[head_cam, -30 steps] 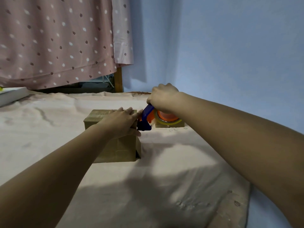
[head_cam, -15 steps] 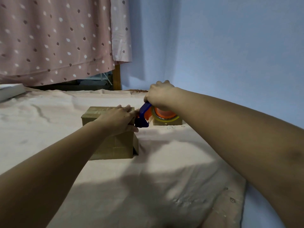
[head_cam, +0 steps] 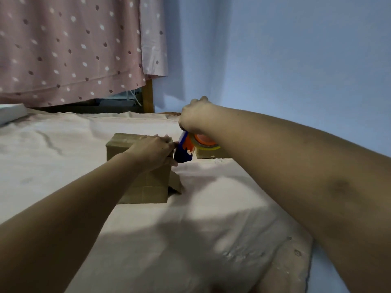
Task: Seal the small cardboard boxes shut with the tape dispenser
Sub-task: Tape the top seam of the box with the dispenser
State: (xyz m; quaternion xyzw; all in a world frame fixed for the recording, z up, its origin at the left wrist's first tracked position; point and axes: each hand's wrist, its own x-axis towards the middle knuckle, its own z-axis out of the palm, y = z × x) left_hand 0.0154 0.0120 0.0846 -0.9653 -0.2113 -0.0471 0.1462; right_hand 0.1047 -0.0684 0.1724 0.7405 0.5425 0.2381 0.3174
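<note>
Dispenser (head_cam: 183, 152) gripped by right hand (head_cam: 196, 118) at box (head_cam: 148, 187) edge; left hand (head_cam: 152, 152) flat atop box.

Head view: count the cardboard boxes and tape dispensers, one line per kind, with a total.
Cardboard boxes: 2, the near box under the left hand and the far box behind the dispenser
Tape dispenser: 1, gripped by the right hand
Total: 3

One head-worn wide-angle camera looks forward and down across a cloth-covered surface (head_cam: 211, 208) toward a blue wall (head_cam: 275, 60) and a spotted curtain (head_cam: 63, 49). The left hand (head_cam: 152, 153) and right hand (head_cam: 196, 117) meet near frame centre. The left forearm (head_cam: 74, 208) and right forearm (head_cam: 296, 166) enter from the lower corners, close to the lens.
</note>
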